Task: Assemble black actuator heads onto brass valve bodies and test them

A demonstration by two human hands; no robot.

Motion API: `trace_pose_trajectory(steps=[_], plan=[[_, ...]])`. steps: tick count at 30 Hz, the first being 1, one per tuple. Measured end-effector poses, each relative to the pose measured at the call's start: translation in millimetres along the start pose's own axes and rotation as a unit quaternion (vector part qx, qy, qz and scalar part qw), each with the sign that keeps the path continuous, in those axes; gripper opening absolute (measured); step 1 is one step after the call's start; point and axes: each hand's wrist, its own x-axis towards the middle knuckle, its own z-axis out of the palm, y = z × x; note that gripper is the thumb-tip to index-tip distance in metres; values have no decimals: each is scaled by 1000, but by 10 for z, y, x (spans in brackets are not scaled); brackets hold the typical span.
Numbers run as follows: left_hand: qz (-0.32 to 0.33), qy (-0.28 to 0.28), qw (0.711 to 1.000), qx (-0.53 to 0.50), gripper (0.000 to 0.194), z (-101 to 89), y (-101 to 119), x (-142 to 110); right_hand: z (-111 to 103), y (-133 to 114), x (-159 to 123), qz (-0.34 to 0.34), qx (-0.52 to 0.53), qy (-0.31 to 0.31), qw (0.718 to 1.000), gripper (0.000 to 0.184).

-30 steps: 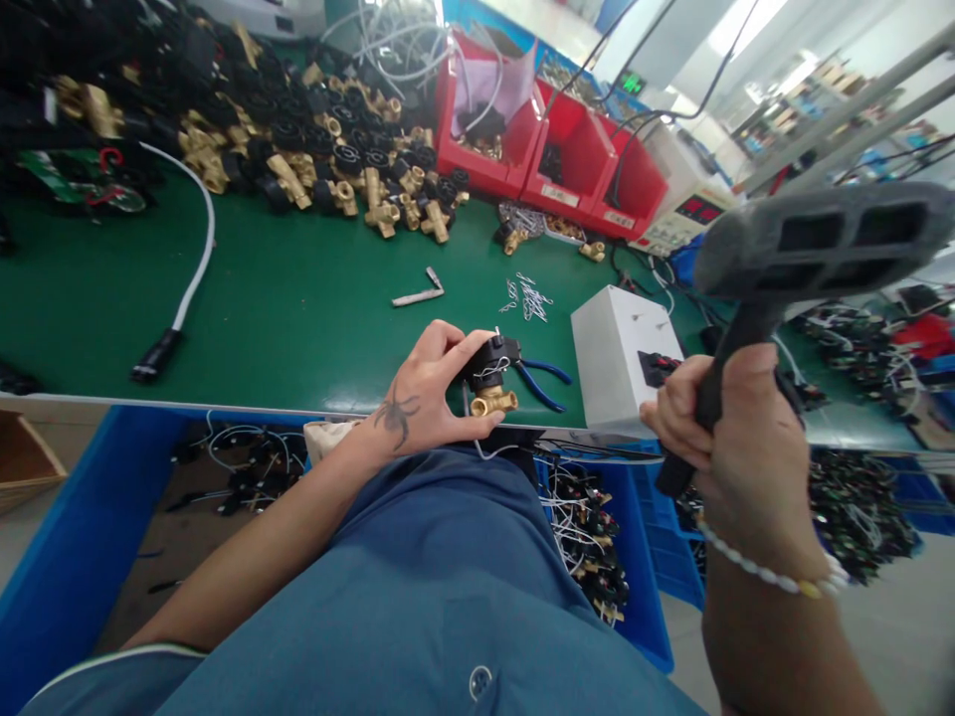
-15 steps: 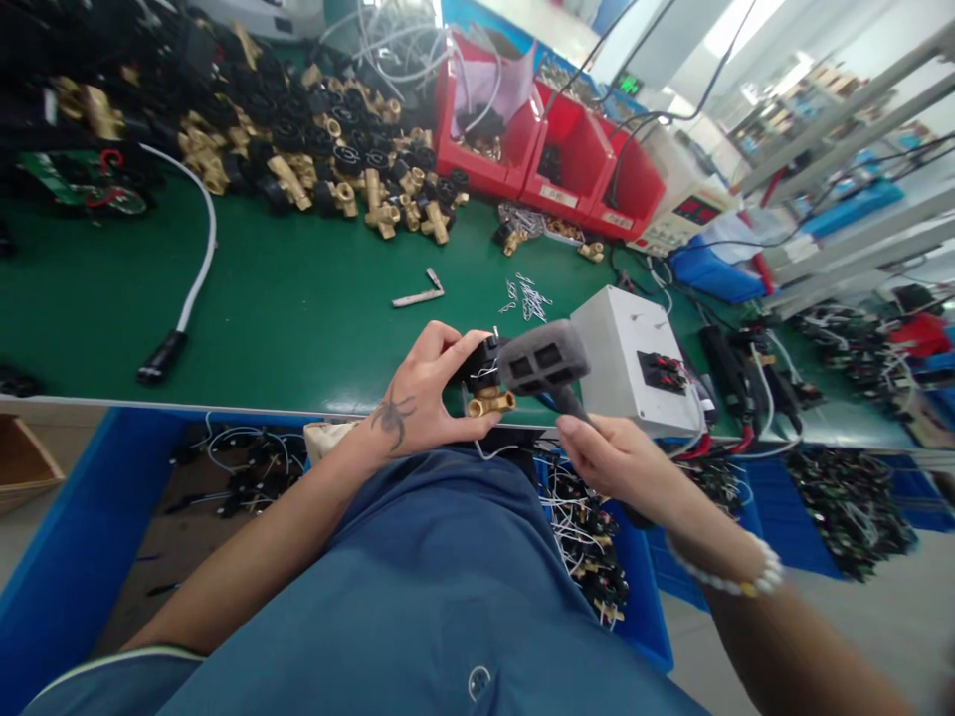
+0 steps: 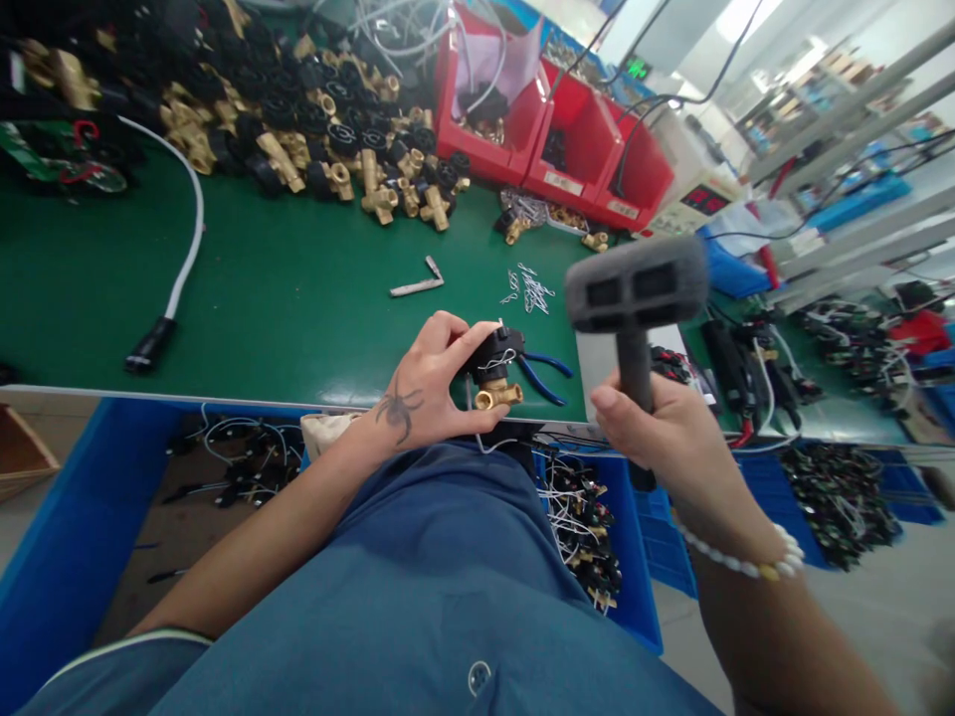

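Observation:
Near the front edge of the green bench [image 3: 313, 328], my left hand [image 3: 433, 383] grips a brass valve with a black cap [image 3: 496, 370] between thumb and fingers. A thin wire clip sits on the side of its black part. My right hand [image 3: 657, 433] is closed round the handle of a dark grey mallet [image 3: 636, 283], raised up and to the right of the valve, apart from it. Blue-handled pliers [image 3: 548, 376] lie just right of the valve. Behind it are a small heap of wire clips [image 3: 531, 290] and a bent metal piece [image 3: 418, 283].
Many brass-and-black valves [image 3: 358, 149] are piled at the back left. Red bins [image 3: 574, 149] stand at the back. A grey-white box [image 3: 593, 363] is partly hidden behind the mallet. A white cable [image 3: 195, 219] lies at left. Blue crates [image 3: 96, 517] stand below the bench edge.
My right hand has lifted the mallet up and to the right, away from the valve, uncovering the pliers. My left hand keeps its grip on the valve.

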Motion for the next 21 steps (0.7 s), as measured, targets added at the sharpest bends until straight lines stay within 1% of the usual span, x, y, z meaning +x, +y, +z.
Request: trace_pose_trajectory(steps=[1, 2, 4, 7, 10, 12, 16, 21], plan=[[4, 0, 1000, 7, 70, 9, 2, 3, 4, -22, 35, -19, 5, 38, 999, 42], [6, 1, 1000, 13, 71, 19, 4, 6, 13, -41, 81, -37, 12, 62, 997, 32], [0, 1, 1000, 21, 74, 36, 12, 13, 51, -53, 194, -67, 16, 71, 995, 20], [-18, 0, 1000, 21, 74, 59, 36, 23, 129, -10, 357, -93, -20, 63, 994, 16], [-25, 6, 999, 27, 71, 95, 69, 33, 167, 60, 452, -105, -50, 44, 992, 13], [-25, 7, 999, 37, 70, 127, 91, 41, 161, 101, 483, -110, -53, 30, 992, 12], [-30, -4, 998, 51, 71, 181, 124, 66, 118, 162, 526, -129, -59, 23, 990, 11], [-47, -17, 998, 35, 68, 190, 142, 116, 71, 305, 592, -145, -54, 20, 988, 10]])
